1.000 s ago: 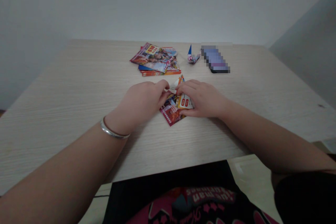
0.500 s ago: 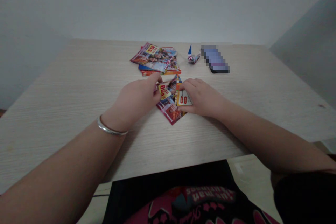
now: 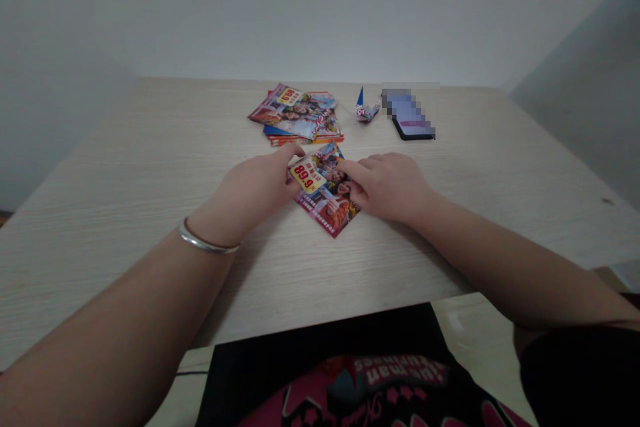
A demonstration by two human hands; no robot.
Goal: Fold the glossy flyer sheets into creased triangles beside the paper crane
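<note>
A printed paper sheet (image 3: 325,203) with a yellow price patch lies turned cornerwise on the table, one point toward me. At its left corner, the thumb and fingers of my left hand (image 3: 260,183) are closed on the edge. My right hand (image 3: 387,183) pinches the opposite corner, its index finger lying over the print. Folds beneath the sheet are hidden. Just beyond it lies a stack of similar printed sheets (image 3: 295,113), with a small folded paper crane (image 3: 367,111) to the right of the stack.
A phone (image 3: 409,117), partly blurred out, rests at the back right near the crane. The pale wooden table (image 3: 150,167) meets a wall (image 3: 320,13) at the back. Its front edge runs close to my lap.
The right part of the sheet, earlier folded over with a yellow and white side showing, now lies flat with its picture side up. My right hand's fingers have drawn together at that corner.
</note>
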